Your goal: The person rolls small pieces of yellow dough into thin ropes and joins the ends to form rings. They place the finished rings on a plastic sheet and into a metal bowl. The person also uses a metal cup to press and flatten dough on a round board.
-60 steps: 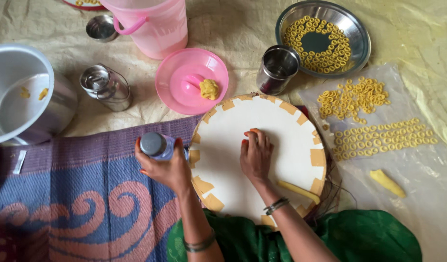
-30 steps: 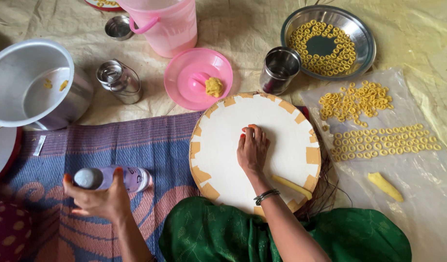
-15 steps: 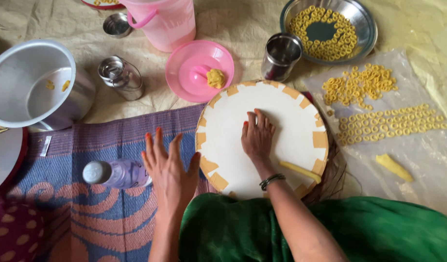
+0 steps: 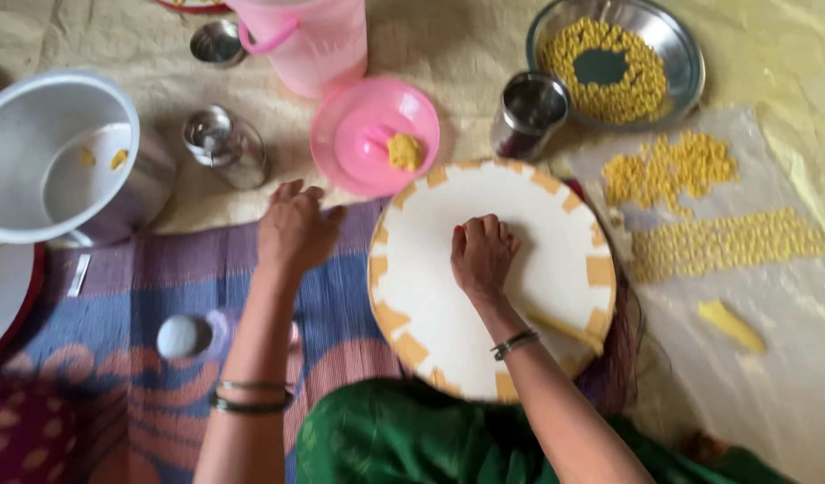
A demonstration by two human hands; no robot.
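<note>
Both forearms are bare, with no sleeves reaching into view. The left hand [image 4: 293, 233] has two thin dark bangles [image 4: 248, 397] around its wrist, one just above the other. The right hand [image 4: 480, 255] has a single slim dark bracelet [image 4: 514, 343] at the wrist, with small pale beads or links, and red polish on at least one fingernail. Below the arms, a bright green garment [image 4: 403, 439] with soft folds covers the lap.

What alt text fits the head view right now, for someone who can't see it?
The right hand presses down on a round white board with orange edge patches, while the left hand hovers over a striped mat near a pink lid holding a yellow dough lump. Small yellow dough rings lie on plastic sheeting at right.
</note>
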